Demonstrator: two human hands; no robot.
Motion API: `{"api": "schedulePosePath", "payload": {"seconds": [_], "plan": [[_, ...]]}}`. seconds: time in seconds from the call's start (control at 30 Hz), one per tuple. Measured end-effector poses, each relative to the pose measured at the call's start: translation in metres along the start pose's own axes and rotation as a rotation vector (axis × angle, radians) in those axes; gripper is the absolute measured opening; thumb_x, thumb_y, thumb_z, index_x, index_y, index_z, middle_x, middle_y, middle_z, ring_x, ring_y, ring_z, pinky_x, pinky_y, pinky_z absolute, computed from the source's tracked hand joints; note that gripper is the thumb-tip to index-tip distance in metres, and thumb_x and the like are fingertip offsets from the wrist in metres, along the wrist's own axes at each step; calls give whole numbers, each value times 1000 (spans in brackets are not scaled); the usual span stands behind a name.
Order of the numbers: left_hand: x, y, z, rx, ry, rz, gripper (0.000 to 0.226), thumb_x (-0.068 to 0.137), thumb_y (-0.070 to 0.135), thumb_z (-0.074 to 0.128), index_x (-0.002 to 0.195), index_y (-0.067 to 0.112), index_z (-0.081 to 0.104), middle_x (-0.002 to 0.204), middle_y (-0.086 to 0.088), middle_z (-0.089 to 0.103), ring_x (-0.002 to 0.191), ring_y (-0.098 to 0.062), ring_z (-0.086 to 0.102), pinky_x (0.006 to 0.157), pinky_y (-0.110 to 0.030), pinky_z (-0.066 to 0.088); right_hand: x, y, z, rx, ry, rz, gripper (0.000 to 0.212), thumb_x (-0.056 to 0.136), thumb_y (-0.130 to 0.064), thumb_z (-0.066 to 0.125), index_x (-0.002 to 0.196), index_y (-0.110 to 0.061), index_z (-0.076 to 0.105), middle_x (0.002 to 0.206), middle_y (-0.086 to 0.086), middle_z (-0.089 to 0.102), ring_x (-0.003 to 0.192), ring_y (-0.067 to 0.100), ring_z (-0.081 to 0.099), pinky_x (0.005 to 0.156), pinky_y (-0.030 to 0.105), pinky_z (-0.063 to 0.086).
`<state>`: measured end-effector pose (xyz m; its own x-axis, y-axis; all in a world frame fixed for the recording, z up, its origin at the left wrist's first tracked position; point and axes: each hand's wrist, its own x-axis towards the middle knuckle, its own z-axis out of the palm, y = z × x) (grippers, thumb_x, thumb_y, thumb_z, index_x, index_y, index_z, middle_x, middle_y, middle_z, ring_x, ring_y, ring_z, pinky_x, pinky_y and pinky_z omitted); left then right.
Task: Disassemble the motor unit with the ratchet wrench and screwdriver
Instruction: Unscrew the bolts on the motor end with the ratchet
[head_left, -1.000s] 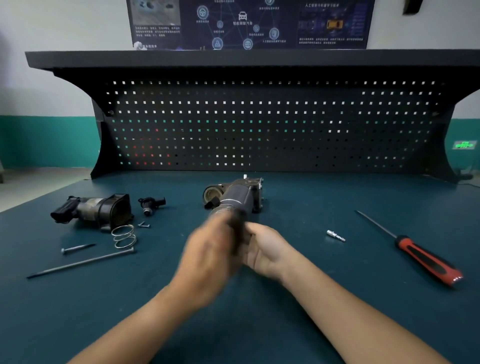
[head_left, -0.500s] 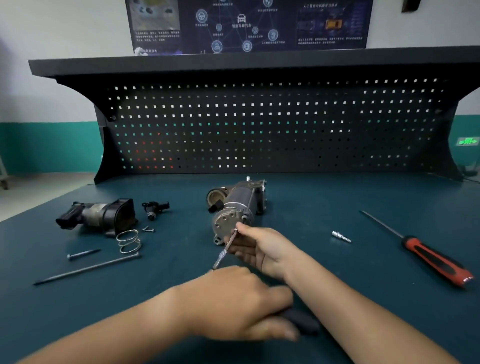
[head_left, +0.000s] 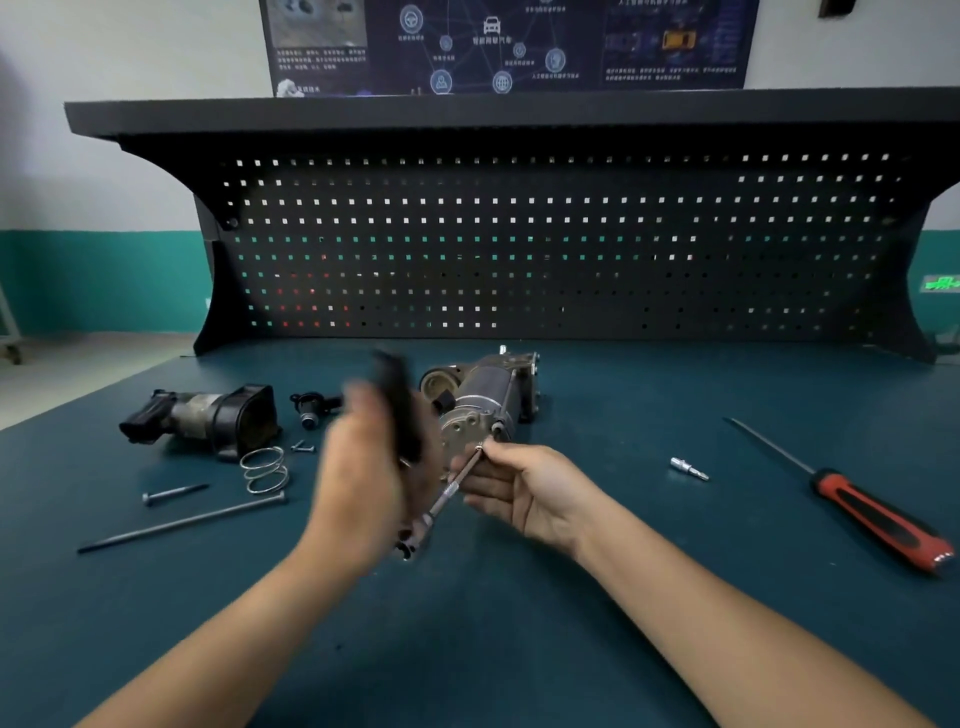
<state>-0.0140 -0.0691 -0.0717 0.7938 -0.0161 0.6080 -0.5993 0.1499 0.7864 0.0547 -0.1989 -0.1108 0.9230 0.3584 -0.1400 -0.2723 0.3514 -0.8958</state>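
a rod (head_left: 182, 522), bolt (head_left: 174, 492) and spring (head_left: 265, 469) are lying at the left of the bench (head_left: 519, 654), by a housing (head_left: 208, 415). the left hand (head_left: 374, 478), blurred, is gripping the ratchet (head_left: 441, 501) by its black handle. the motor (head_left: 488, 400) is sitting mid-bench, just beyond both hands. the right hand (head_left: 524, 488) is pinching the ratchet's shaft at the motor's end. a bit (head_left: 688, 468) and screwdriver (head_left: 878, 519) are lying to the right.

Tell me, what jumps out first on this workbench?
Two hands work at the middle of the bench: the blurred left hand grips the ratchet wrench by its dark handle, while the right hand pinches its thin shaft against the grey motor unit. A red-handled screwdriver lies far right, and loose parts with a coil spring lie left.
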Motion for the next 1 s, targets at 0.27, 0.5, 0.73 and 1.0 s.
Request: {"api": "schedulePosePath", "payload": {"seconds": [0.27,0.5,0.73,1.0], "plan": [[-23,-9,18,500,-514,272,43,83,45,45,71,9,64,59,7,60,56,3,51,58,-11,31,1,4,-3,-75,57,-21,26,96,-17,47,78,-5,62,65,6,70,59,17,65,55,23,52],[5,-3,4,-249,370,-29,52,98,50,16,67,15,40,37,7,32,27,-8,25,34,-13,22,-2,2,4,92,7,15,26,97,-5,38,83,-3,60,63,6,71,55,14,69,46,18,52],[-11,-5,14,-149,208,40,51,81,63,26,52,31,52,36,5,34,27,-6,25,33,-12,24,-7,-1,-2,81,8,44,27,92,-5,34,82,-2,60,61,10,69,53,17,68,46,19,53],[-16,-6,14,-145,186,99,55,74,80,36,55,32,52,37,10,36,29,-4,27,35,-11,26,-6,-3,-3,60,10,3,29,98,-13,36,86,-3,60,61,8,69,53,16,68,47,19,52]]}}
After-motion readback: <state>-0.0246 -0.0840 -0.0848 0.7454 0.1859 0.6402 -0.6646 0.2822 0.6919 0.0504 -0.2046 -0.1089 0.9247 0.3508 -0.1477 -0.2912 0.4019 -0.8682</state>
